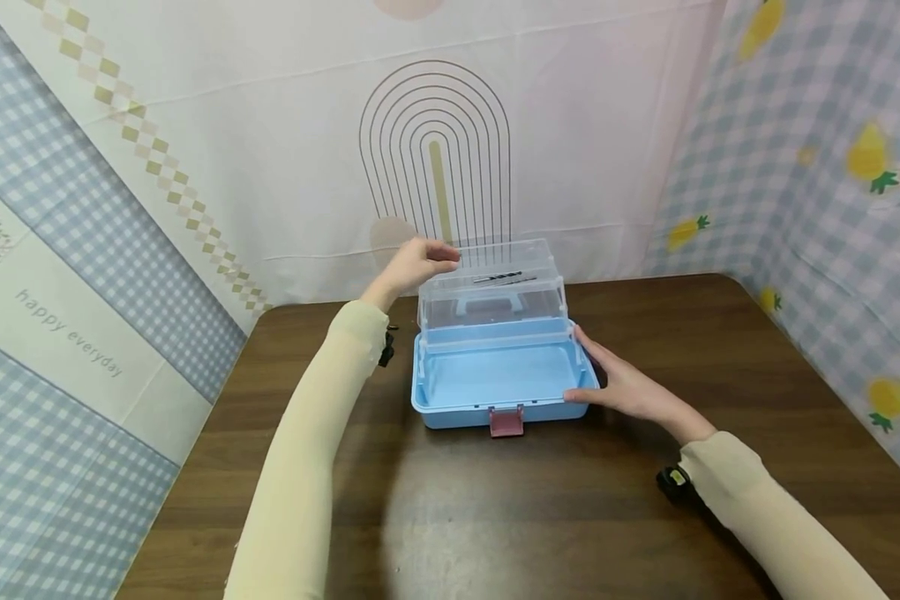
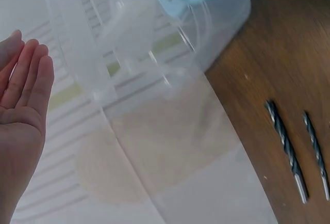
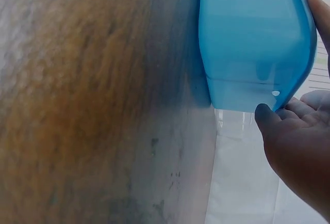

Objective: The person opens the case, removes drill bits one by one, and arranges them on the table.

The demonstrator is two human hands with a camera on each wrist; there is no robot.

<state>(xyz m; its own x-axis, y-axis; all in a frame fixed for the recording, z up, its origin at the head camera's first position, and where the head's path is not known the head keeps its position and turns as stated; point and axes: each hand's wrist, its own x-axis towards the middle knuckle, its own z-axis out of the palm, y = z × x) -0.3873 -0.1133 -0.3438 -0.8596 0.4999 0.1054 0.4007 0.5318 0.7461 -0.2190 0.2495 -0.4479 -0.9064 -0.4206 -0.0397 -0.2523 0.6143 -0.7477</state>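
Observation:
A light-blue plastic toolbox (image 1: 498, 375) stands open on the table, with a pink latch (image 1: 506, 422) at its front. Clear trays (image 1: 442, 310) are raised at its back, and slim drill bits (image 1: 504, 277) lie in the upper one. My left hand (image 1: 412, 267) is at the upper left corner of these trays, fingers extended together and nothing seen between them. With thumb and fingers spread along its right end, my right hand (image 1: 626, 390) grips the toolbox. In the left wrist view, two dark twist drill bits (image 2: 287, 152) lie side by side on the wood.
The dark wooden table (image 1: 450, 508) meets a white patterned cloth (image 1: 292, 167) hung at the back. Checked cloths (image 1: 832, 225) hang at both sides. My left forearm (image 1: 307, 442) crosses the table to the left of the toolbox.

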